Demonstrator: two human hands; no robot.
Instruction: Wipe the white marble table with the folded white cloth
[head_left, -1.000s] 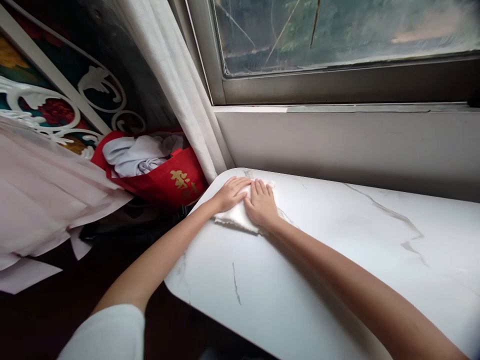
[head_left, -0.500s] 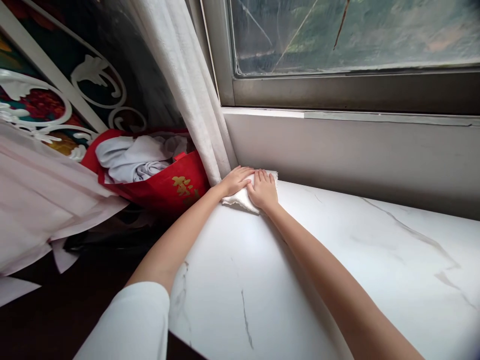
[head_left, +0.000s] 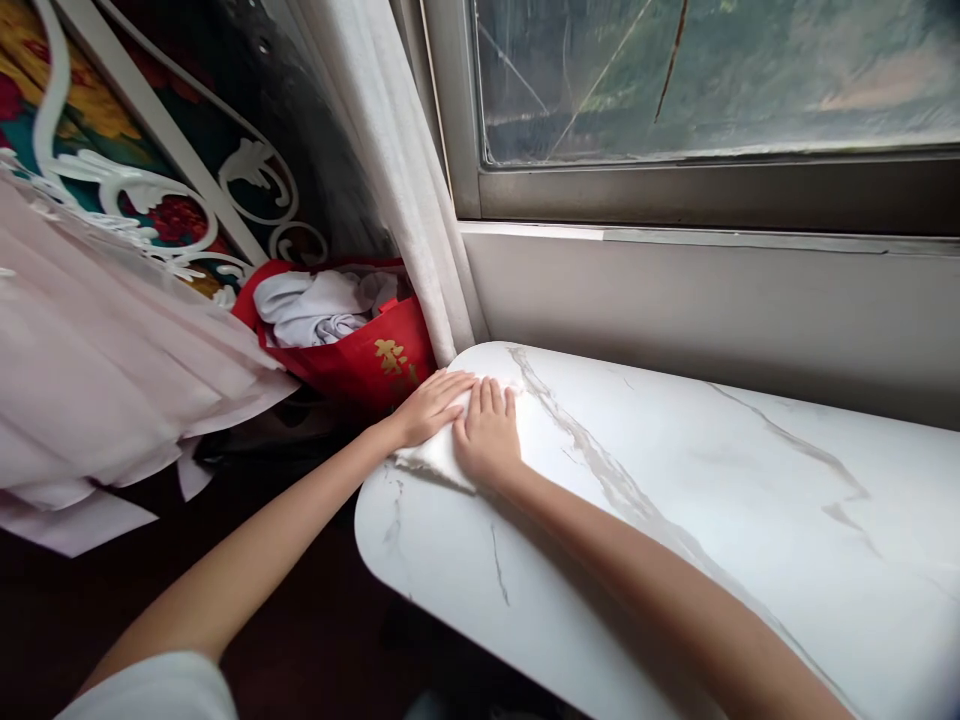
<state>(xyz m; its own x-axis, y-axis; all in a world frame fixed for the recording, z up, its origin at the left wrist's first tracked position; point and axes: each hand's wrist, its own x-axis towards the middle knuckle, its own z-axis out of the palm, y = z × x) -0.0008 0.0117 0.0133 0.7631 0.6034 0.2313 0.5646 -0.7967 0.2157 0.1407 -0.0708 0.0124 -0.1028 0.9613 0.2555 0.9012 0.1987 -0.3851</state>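
A white cloth [head_left: 437, 458] lies on the white marble-patterned tabletop [head_left: 570, 570], near its rounded left end. My left hand [head_left: 430, 408] rests flat on the cloth's left part with its fingers stretched out to the right. Beside it, my right hand [head_left: 489, 432] presses flat on the cloth, fingers straight and pointing away from me. The hands are side by side, the left fingertips close to the right hand. Both cover much of the cloth, whose front edge shows below them.
A red bag [head_left: 352, 365] with pale fabric in it stands just beyond the table's left end. A white curtain [head_left: 409, 190] hangs by the far corner. The wall [head_left: 675, 310] and window frame [head_left: 675, 195] run along the far side. Pink fabric [head_left: 127, 350] hangs at left.
Both hands and the cloth have slid from the far corner by the wall toward me and to the left along the table's end. The view has shifted, showing more of the rounded edge.
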